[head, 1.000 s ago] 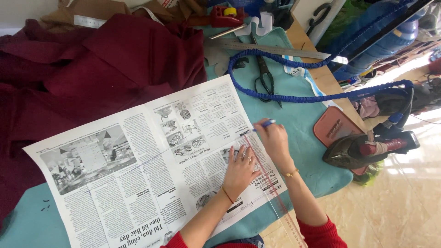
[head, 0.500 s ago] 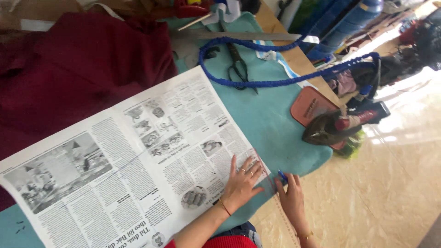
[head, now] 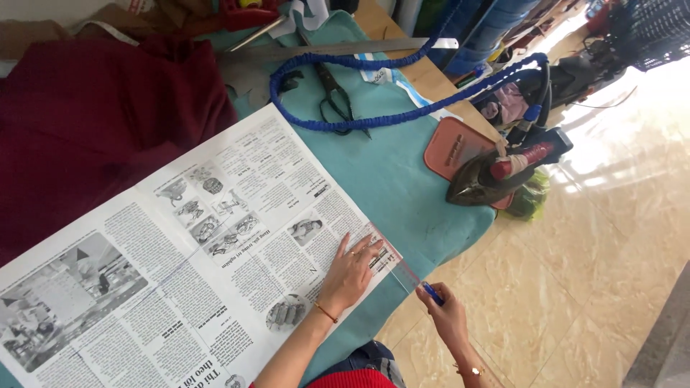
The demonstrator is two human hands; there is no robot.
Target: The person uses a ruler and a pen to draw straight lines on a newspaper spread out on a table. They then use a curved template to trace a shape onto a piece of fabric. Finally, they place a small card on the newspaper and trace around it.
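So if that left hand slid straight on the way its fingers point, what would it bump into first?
The left hand lies flat on the newspaper, fingers on a clear ruler at the paper's edge, pointing up and right. Beyond the ruler lies bare teal table cover; the iron probably comes first, though depth is hard to judge.

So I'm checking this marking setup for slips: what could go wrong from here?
The clear ruler juts past the corner of the newspaper and the table's edge, pinned only by the left hand; it could pivot and skew the line.
The right hand holds the blue pen beyond the table, unsupported, so the stroke may wobble.
The iron sits near the table's edge, its blue cord looped across the teal cover; a snag might drag it.
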